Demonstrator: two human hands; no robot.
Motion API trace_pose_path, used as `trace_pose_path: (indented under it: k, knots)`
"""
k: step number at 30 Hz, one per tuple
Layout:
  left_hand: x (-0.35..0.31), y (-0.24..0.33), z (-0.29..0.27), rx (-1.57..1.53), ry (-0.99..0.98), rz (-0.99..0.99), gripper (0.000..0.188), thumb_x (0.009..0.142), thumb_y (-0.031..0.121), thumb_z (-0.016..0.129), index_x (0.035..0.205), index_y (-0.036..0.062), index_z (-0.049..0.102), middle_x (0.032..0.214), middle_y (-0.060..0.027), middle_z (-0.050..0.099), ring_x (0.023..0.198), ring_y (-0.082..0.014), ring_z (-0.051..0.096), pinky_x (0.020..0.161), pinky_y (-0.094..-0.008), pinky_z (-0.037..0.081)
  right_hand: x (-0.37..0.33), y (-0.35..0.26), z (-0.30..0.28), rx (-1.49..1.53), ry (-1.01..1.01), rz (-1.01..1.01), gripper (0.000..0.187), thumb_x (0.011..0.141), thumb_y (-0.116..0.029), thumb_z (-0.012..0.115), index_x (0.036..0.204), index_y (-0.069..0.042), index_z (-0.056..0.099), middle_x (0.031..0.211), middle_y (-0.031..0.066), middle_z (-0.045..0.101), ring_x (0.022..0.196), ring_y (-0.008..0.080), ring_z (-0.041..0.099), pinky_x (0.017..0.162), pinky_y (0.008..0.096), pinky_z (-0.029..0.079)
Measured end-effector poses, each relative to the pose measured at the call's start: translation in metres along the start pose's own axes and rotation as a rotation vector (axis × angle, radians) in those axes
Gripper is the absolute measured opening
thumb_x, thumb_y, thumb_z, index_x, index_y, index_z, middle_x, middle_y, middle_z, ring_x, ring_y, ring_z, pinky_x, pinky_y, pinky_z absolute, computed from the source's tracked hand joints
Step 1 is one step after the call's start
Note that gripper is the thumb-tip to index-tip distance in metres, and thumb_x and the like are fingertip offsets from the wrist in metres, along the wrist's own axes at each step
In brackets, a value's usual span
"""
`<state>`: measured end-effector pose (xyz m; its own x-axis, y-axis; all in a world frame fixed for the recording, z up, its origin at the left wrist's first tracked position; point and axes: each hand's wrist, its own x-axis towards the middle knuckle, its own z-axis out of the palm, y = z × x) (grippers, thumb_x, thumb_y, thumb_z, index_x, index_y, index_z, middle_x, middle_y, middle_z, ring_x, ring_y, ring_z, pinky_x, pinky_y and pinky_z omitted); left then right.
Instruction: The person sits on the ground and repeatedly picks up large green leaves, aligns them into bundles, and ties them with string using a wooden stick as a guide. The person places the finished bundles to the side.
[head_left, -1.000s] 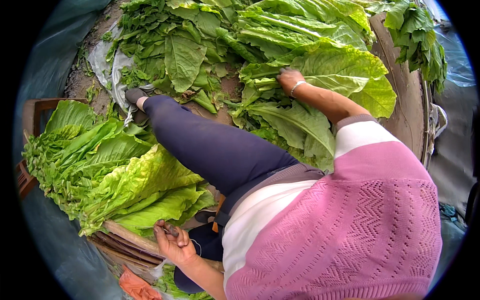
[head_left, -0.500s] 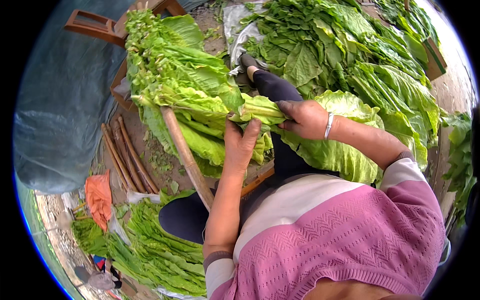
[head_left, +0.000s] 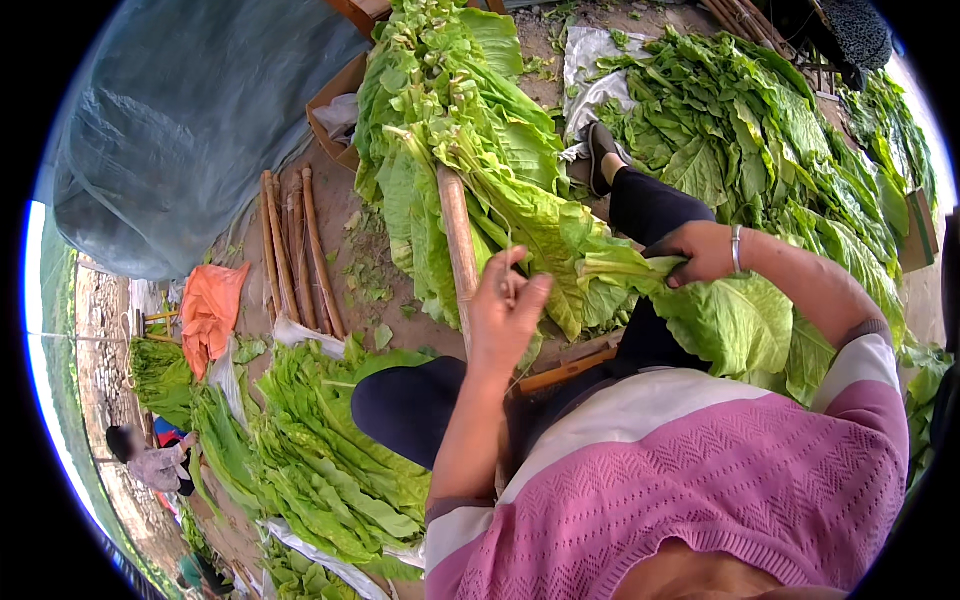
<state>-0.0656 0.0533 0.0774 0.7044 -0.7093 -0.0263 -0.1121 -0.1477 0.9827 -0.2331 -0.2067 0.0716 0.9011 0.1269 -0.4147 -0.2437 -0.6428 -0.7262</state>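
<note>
My right hand (head_left: 697, 253) is closed on the stem ends of a small bunch of large green leaves, apparently tobacco leaves (head_left: 735, 318), whose blades hang toward my lap. To its left, my left hand (head_left: 508, 308) is raised beside a wooden pole (head_left: 459, 235), its fingers curled. A thin strand seems to pass near those fingers, but what they hold is too small to make out. More leaves (head_left: 440, 110) hang densely along the far part of the pole, stems upward. The near end of the pole runs down behind my left forearm.
A big leaf heap (head_left: 740, 120) lies at the far right, another leaf pile (head_left: 330, 450) at the lower left. Several loose poles (head_left: 290, 250) rest by an orange sheet (head_left: 210, 312). A cardboard box (head_left: 335, 110) stands behind the pole. Another person (head_left: 160, 460) sits at far left.
My left hand has come off the leaf bunch and moved beside the pole. The right hand keeps the bunch, now farther from the left hand. The whole view has shifted.
</note>
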Motion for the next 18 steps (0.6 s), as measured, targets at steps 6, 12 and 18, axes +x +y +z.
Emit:
trace_pose_path:
  k: [6,12,18]
  knots:
    - [-0.038,-0.009,-0.117,-0.171,-0.162,-0.483,0.022,0.091,0.021,0.053,0.088,0.0010,0.061,0.059,0.0022,0.047,0.049,-0.0033,0.039,0.044,-0.0171,0.027,0.186,-0.035,0.005,-0.385,-0.353,0.125,0.039,0.078,-0.028,0.062,0.107,-0.003,0.061,0.090,0.0158,0.065,0.082,0.0311,0.060,0.075,0.0424,0.046]
    - [0.058,-0.125,-0.175,0.163,-0.442,-1.132,0.025,0.090,0.025,0.048,0.082,0.0036,0.058,0.049,0.0014,0.039,0.034,-0.0076,0.025,0.033,-0.0242,0.016,0.315,0.010,0.063,0.500,0.301,-0.182,0.041,0.077,-0.022,0.067,0.115,-0.007,0.060,0.097,0.0144,0.067,0.085,0.0194,0.062,0.079,0.0310,0.048]
    - [0.213,-0.137,-0.217,0.164,-0.148,-0.808,0.020,0.082,0.022,0.055,0.072,0.0052,0.059,0.049,0.0009,0.044,0.033,-0.0059,0.028,0.032,-0.0222,0.021,0.304,-0.038,0.075,0.192,0.248,-0.247,0.040,0.077,-0.019,0.066,0.115,-0.010,0.059,0.103,0.0145,0.064,0.093,0.0313,0.061,0.083,0.0356,0.047]
